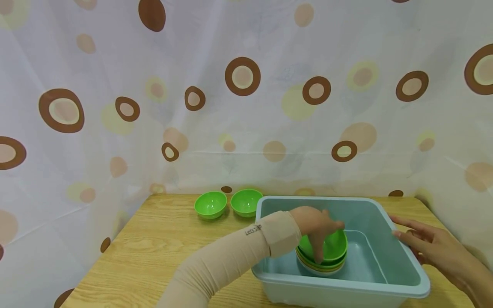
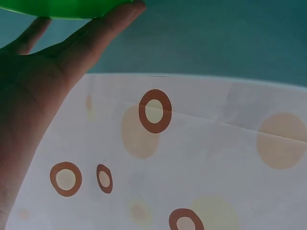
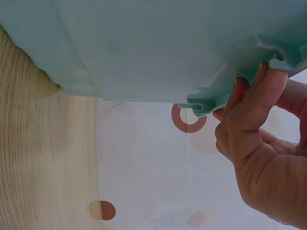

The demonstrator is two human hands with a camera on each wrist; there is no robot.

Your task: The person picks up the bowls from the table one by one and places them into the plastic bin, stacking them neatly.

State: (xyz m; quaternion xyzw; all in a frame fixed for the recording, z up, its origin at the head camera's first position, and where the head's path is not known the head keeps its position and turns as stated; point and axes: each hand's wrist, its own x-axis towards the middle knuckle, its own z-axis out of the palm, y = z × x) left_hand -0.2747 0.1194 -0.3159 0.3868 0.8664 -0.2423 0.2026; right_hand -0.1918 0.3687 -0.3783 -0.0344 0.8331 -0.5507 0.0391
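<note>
In the head view my left hand [image 1: 316,225] reaches down into a light blue plastic basin [image 1: 331,280], over a stack of bowls. Its spread thumb and fingers hold the rim of the top green bowl [image 1: 336,244]. The left wrist view shows the fingers at the edge of that green bowl [image 2: 62,7]. Below it are another green bowl and paler ones [image 1: 321,270], partly covered. My right hand [image 1: 433,246] grips the basin's right rim, with fingers curled under the ledge [image 3: 249,84] in the right wrist view.
Two green bowls [image 1: 210,204] [image 1: 245,202] stand side by side at the back of the wooden table [image 1: 154,252], left of the basin. A white curtain [image 1: 215,128] with brown and yellow circles hangs behind the table and along both sides.
</note>
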